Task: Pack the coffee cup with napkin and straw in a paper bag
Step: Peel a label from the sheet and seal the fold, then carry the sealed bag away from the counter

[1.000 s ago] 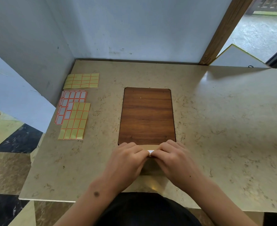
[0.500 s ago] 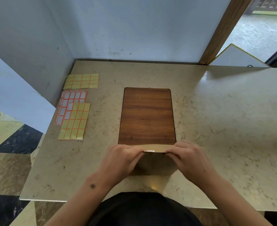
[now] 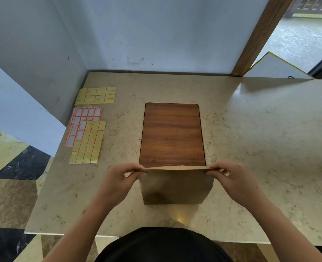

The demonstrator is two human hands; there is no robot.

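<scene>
A brown paper bag [image 3: 176, 186] stands upright on the marble table near its front edge, its top folded flat into a straight crease. My left hand [image 3: 121, 178] pinches the left end of that folded top. My right hand [image 3: 232, 178] pinches the right end. The bag's front face is toward me and its contents are hidden. No cup, napkin or straw is visible.
A dark wooden board [image 3: 172, 135] lies flat just behind the bag. Sheets of yellow and white stickers [image 3: 87, 133] lie at the table's left side, another yellow sheet [image 3: 96, 95] behind them. Walls close the back and left; the table [image 3: 270, 138] stretches right.
My hands started together at the middle of the bag's folded top and slid apart along the crease to its two ends. The small white sticker seen at the centre is out of sight.
</scene>
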